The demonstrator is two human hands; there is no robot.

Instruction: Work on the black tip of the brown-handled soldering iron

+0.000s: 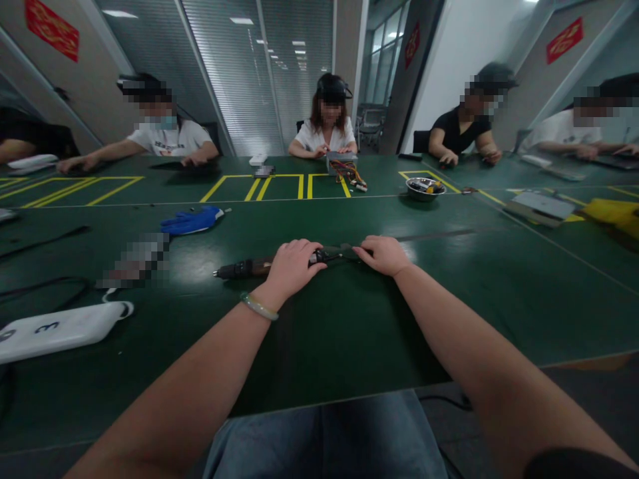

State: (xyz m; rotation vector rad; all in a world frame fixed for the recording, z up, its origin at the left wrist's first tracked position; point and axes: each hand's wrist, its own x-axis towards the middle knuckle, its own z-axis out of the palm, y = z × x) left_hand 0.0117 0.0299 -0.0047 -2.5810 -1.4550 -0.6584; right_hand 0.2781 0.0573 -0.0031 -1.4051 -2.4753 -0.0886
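Observation:
A long dark electric screwdriver (247, 269) lies along the green table in front of me, its narrow metal tip pointing left. My left hand (294, 265) is closed over its rear part, palm down, with a pale green bangle on the wrist. From under those fingers a thin dark piece (344, 253), perhaps the tool's cord end, runs right. My right hand (382, 255) pinches its far end between thumb and fingers. The exact shape of that piece is too dark to make out.
A white power pack (64, 329), a blurred-out device (137, 259), a blue glove (192, 221) and black cables lie left. A metal bowl (424, 189) of small parts stands far right of centre. Several people sit opposite; one handles a grey box (342, 161) with coloured wires.

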